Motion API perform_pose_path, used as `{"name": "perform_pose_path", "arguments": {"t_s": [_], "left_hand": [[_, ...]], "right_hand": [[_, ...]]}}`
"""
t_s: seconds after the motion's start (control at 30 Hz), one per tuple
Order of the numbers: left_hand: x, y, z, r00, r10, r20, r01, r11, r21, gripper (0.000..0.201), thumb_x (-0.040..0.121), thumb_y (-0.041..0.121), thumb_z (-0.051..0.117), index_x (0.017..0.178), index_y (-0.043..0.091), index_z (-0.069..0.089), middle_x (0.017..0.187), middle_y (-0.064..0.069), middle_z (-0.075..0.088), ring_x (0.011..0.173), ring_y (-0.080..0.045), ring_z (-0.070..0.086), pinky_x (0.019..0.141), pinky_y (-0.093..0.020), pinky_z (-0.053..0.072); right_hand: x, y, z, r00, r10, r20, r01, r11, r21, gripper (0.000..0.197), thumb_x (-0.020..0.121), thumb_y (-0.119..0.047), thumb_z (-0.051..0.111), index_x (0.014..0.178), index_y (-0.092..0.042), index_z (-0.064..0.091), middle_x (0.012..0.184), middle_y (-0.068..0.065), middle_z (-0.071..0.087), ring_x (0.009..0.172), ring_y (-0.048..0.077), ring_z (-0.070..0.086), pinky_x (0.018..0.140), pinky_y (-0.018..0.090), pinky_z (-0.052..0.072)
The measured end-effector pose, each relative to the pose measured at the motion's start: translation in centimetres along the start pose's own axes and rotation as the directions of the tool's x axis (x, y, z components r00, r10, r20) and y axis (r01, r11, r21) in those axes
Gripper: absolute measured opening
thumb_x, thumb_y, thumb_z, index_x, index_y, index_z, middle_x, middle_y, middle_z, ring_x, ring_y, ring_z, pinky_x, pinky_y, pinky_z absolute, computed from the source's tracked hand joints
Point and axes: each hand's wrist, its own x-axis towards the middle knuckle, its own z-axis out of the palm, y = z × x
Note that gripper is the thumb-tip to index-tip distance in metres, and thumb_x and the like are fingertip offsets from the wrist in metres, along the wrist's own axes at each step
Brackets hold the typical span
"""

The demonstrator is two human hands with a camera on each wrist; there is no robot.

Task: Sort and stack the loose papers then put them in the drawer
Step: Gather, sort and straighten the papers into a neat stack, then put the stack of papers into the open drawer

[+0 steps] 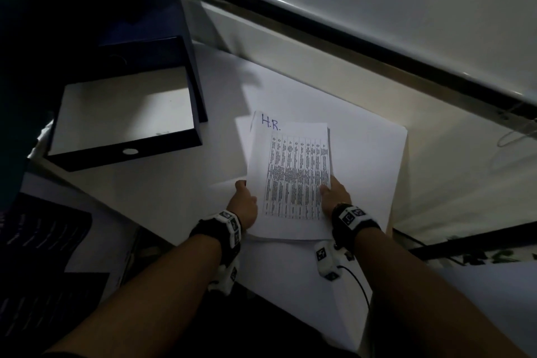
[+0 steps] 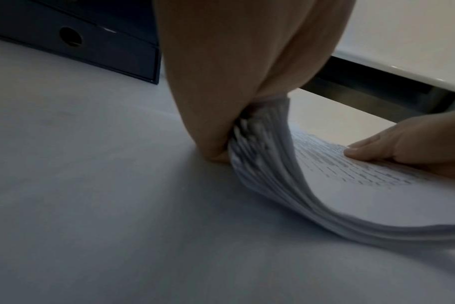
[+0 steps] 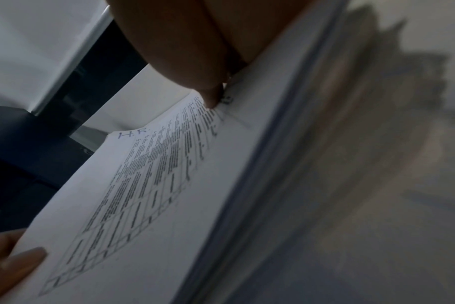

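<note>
A stack of white papers (image 1: 290, 177) with a printed table on top lies over a sheet marked "H.R." on the white table (image 1: 162, 200). My left hand (image 1: 245, 203) grips the stack's left edge, with that edge of the papers (image 2: 270, 164) bent upward. My right hand (image 1: 334, 195) holds the right edge, its thumb pressing the top sheet of the papers (image 3: 153, 185). The dark drawer (image 1: 125, 113) stands pulled out and bare inside, to the left of the stack.
A dark drawer cabinet (image 1: 145, 9) rises behind the drawer. A large white sheet (image 1: 363, 139) lies under the stack. A white wall panel with a dark strip (image 1: 348, 35) runs along the back. A dark keyboard-like object (image 1: 43, 229) sits at lower left.
</note>
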Motion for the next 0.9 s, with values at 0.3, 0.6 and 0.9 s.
{"name": "perform_pose_path", "arguments": {"t_s": [0.3, 0.6, 0.9], "left_hand": [[1.1, 2.0, -1.5, 0.989, -0.136, 0.053, 0.142, 0.982, -0.121, 0.048, 0.099, 0.027, 0.047, 0.139, 0.005, 0.033, 0.134, -0.019, 0.052, 0.12, -0.034, 0.053, 0.098, -0.032, 0.04], [-1.5, 7.0, -5.1, 0.972, 0.186, -0.144, -0.224, 0.921, -0.32, 0.027, 0.098, 0.021, 0.049, 0.124, 0.014, 0.047, 0.113, -0.002, 0.061, 0.102, -0.021, 0.06, 0.087, -0.03, 0.047], [-7.9, 8.0, -17.4, 0.88, 0.178, -0.44, -0.386, 0.808, -0.445, 0.02, 0.094, 0.024, 0.058, 0.113, 0.018, 0.057, 0.105, 0.0, 0.07, 0.092, -0.019, 0.07, 0.082, -0.043, 0.058]], "right_hand": [[-0.3, 0.6, 0.7, 0.998, -0.002, -0.062, 0.003, 1.0, 0.009, 0.036, 0.102, -0.019, 0.043, 0.137, -0.011, 0.045, 0.137, 0.012, 0.053, 0.124, 0.03, 0.051, 0.102, 0.033, 0.037], [-1.7, -3.8, -4.4, 0.959, -0.182, -0.216, 0.209, 0.972, 0.111, 0.028, 0.1, -0.021, 0.046, 0.122, -0.004, 0.054, 0.115, 0.01, 0.061, 0.099, 0.021, 0.056, 0.083, 0.025, 0.038], [-7.0, -15.8, -6.3, 0.824, -0.515, -0.235, 0.56, 0.802, 0.207, 0.022, 0.098, -0.019, 0.051, 0.113, -0.008, 0.06, 0.101, 0.001, 0.067, 0.088, 0.016, 0.062, 0.065, 0.012, 0.042]]}}
